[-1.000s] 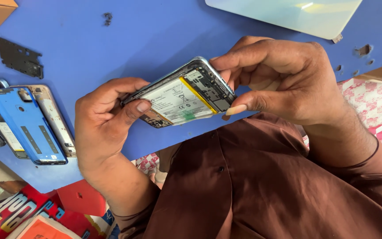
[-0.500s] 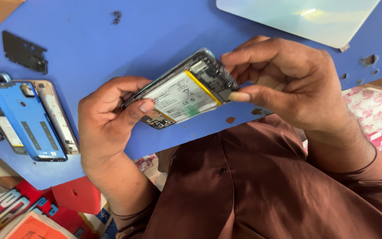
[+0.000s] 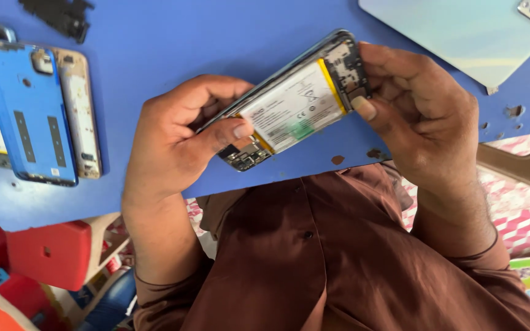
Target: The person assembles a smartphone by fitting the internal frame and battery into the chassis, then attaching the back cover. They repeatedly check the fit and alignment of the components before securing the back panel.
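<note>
Since half a second ago, both hands have lifted the opened phone [image 3: 295, 104] toward 12 o'clock, and its white battery faces up more squarely. Left hand [image 3: 179, 138] grips the phone's lower end, thumb pressed on the battery's corner. Right hand [image 3: 424, 116] pinches the upper end, thumb on the circuit board. At 9 o'clock a blue back cover [image 3: 29, 110] lies on the blue table [image 3: 173, 37]; at 1 o'clock lies a pale back panel [image 3: 461, 30].

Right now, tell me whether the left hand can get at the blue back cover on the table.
Probably yes: the blue back cover lies to the outer side of the left hand on the table, with nothing between. But its fingers grip the opened phone, shared with the right hand.
</note>
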